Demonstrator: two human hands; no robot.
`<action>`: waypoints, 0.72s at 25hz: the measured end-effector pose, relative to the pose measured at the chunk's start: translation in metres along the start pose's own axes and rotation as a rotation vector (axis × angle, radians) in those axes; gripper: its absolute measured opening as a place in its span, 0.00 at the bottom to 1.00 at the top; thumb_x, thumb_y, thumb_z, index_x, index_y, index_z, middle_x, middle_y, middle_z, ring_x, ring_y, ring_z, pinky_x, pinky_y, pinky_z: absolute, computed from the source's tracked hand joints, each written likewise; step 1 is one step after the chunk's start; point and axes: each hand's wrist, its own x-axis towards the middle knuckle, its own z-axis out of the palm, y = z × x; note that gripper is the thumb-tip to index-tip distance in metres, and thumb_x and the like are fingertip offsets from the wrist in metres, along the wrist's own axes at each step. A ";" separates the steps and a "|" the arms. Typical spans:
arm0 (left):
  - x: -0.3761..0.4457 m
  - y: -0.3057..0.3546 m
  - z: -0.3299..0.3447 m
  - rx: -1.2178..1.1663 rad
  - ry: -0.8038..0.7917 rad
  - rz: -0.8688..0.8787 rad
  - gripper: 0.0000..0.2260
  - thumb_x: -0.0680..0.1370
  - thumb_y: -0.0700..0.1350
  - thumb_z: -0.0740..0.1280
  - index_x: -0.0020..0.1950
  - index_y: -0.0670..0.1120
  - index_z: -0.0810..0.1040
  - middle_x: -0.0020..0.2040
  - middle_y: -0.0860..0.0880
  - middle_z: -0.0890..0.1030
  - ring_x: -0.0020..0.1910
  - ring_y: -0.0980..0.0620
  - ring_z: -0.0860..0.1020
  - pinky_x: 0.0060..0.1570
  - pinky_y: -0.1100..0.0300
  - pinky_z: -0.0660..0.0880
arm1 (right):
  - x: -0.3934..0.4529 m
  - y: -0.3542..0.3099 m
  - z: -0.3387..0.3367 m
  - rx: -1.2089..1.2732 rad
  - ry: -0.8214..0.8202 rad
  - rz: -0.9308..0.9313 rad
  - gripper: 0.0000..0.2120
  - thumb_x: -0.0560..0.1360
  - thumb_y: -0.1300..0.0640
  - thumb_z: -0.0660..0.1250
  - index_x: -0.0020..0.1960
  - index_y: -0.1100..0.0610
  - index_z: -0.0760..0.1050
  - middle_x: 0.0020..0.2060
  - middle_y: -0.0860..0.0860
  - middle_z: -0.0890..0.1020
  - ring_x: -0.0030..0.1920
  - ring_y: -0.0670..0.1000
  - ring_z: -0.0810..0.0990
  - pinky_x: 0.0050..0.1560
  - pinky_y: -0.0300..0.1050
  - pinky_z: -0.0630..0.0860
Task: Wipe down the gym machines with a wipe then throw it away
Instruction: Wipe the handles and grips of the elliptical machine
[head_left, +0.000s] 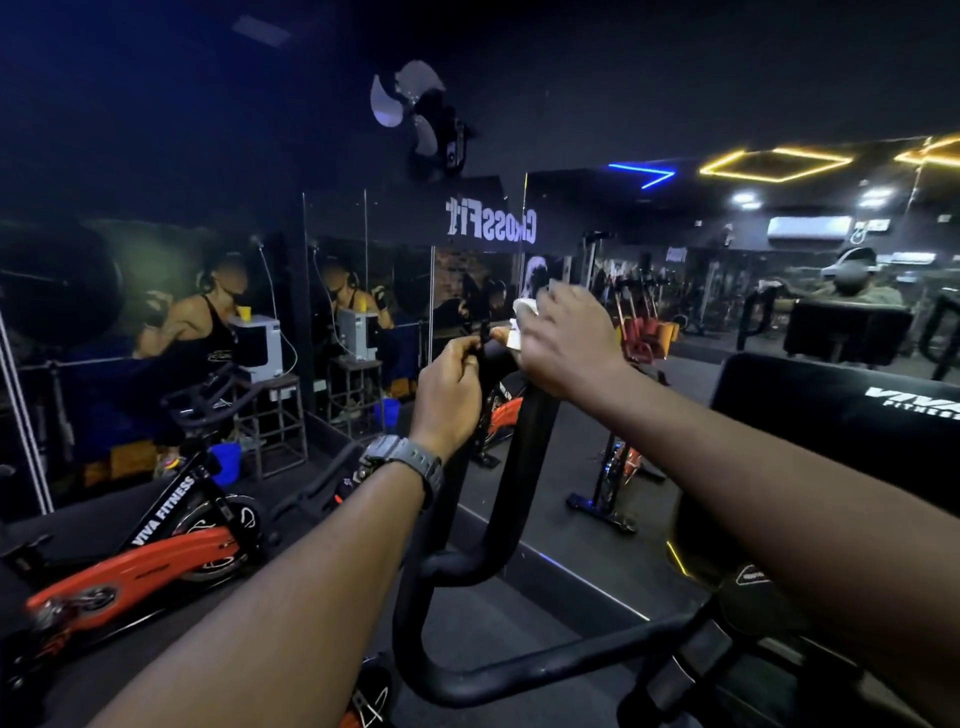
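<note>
The person is standing at an exercise bike, both arms reaching forward over its black handlebar (498, 499). The right hand (563, 340) is holding a white wipe (521, 321) against the far tip of the handlebar, fingers curling over it; the wipe is showing only as a small patch past the fingers. The left hand (451, 392) is gripping the same tip from the near side, fingers curling round what looks like a small lever or end fitting, though the dim light is making that hard to confirm. In my judgement, the left hand is steadying the bar so that the right can rub without the part shifting.

A wristwatch (402, 457) is sitting on the left wrist. To the left, a second bike with an orange guard (130, 571) is standing well apart, not yet being attended to. A padded black bench (831, 410) is lying to the right.

Containers: a blue bucket (227, 462) is standing on the floor beside the stool by the mirror wall; its contents are not visible. No waste bin is identifiable, so the disposal step is judged outstanding.
</note>
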 end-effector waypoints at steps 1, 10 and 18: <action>-0.002 -0.002 0.001 0.012 0.040 -0.012 0.12 0.83 0.42 0.57 0.63 0.44 0.77 0.49 0.49 0.80 0.42 0.56 0.75 0.39 0.64 0.69 | 0.002 -0.001 -0.001 0.003 -0.013 -0.012 0.26 0.78 0.45 0.46 0.62 0.57 0.74 0.61 0.59 0.77 0.61 0.59 0.72 0.58 0.53 0.67; -0.034 -0.050 0.009 -0.030 0.391 -0.287 0.19 0.85 0.49 0.54 0.49 0.43 0.82 0.44 0.50 0.81 0.46 0.49 0.77 0.44 0.60 0.64 | 0.030 -0.044 0.011 -0.106 -0.028 0.001 0.33 0.81 0.36 0.43 0.40 0.55 0.78 0.31 0.52 0.75 0.33 0.50 0.73 0.39 0.46 0.66; -0.046 -0.068 -0.007 0.433 0.058 -0.078 0.19 0.78 0.47 0.68 0.69 0.48 0.76 0.57 0.44 0.84 0.56 0.44 0.81 0.58 0.50 0.78 | 0.038 0.007 -0.028 -0.058 -0.301 -0.301 0.36 0.71 0.28 0.61 0.68 0.51 0.67 0.53 0.54 0.81 0.52 0.57 0.80 0.42 0.47 0.72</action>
